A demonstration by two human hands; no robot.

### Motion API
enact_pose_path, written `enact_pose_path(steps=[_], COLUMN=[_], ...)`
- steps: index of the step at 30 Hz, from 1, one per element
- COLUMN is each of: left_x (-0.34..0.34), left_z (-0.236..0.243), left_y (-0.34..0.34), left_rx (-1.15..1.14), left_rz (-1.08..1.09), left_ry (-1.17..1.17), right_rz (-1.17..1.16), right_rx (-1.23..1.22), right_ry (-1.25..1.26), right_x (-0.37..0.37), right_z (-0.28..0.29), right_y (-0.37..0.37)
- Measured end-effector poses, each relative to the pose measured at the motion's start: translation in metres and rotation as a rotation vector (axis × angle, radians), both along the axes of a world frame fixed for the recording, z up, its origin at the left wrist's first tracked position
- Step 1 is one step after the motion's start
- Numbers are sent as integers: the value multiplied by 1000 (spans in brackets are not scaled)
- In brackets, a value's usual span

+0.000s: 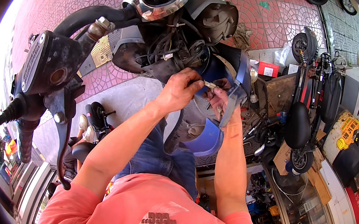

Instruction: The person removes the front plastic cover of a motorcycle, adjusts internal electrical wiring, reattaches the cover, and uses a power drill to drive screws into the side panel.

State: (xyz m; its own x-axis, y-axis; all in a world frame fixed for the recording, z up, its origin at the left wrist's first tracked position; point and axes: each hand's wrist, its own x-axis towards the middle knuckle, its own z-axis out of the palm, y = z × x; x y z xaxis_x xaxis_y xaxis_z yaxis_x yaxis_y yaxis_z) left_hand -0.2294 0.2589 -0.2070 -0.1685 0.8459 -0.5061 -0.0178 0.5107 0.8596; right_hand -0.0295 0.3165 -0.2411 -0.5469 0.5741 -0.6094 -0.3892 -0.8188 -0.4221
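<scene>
A small pale, yellowish piece (209,85) spans the gap between my hands, too small to tell its kind. My left hand (179,90) pinches its left end between thumb and fingers. Its other end is at the fingers of my right hand (220,100), which are curled and partly shaded. Around my right hand and wrist is a blue motorcycle body panel (206,139) with a dark inner side. Just beyond both hands lies the opened front of the motorcycle, with a tangle of dark wires (165,44) and a chrome headlight ring (158,4).
At the left, the handlebar with its brake lever (62,138) and fluid reservoir (39,63) stands close to my left arm. A small scooter (302,121) is on the right. Below it, a glass-topped case (310,211) holds parts. A person's shoe (88,133) shows beyond my left arm.
</scene>
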Motion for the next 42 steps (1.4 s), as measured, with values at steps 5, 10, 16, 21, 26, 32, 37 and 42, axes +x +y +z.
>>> enact_pose_path(steps=[5,10,16,21,26,32,37,42], left_x=[3,8,7,8,8,7,-4,-27], left_z=[-9,2,2,-4,-3,-5,-6,7], left_y=[-3,1,-1,-5,-5,-7,-4,9], left_rx=[90,44,54,85,61,92,19,-162], left_rz=[19,89,81,115,134,144,46,-147], left_ry=[81,11,22,24,29,14,-29,-172], right_rz=[4,0,-10,-23,-32,-66,-120,-149], right_rx=[-9,-24,-24,-40,-35,-37,24,-13], right_ry=[-13,58,37,67,87,-34,-30,21], right_x=[-4,-2,-6,-9,-8,-15,-17,-13], right_z=[3,-2,-1,0,-10,1,-7,-16], right_y=[1,2,-1,-2,-3,-8,-12,-13])
